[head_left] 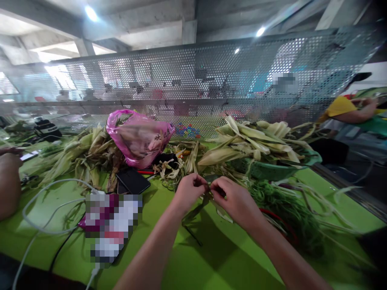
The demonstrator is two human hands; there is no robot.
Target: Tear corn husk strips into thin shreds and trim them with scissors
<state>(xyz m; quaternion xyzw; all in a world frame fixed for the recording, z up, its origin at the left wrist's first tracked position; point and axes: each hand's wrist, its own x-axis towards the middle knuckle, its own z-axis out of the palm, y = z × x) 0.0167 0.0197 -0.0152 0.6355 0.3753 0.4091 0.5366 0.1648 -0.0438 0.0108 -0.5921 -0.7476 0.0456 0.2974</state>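
My left hand (191,191) and my right hand (235,199) meet over the middle of the green table (208,257). Both are closed in a pinch, fingertips almost touching. Between them is a dull green strip of corn husk (196,208), its lower end hanging toward the tabletop with a thin dark tip. The exact grip is partly hidden by my fingers. Just beyond my hands lie pale dried corn husks (223,155), heaped over a green plastic basket (272,171). Right of my right hand is a tangle of green stringy fibres (284,205) with a red rim showing beneath.
A pink plastic bag (139,139) stands among more husks (90,151) at the left. A black phone (133,180), a blurred-out device and white cables (54,183) lie on the left side. Another person's arm (9,185) rests at far left. A perforated metal screen (193,84) rises behind.
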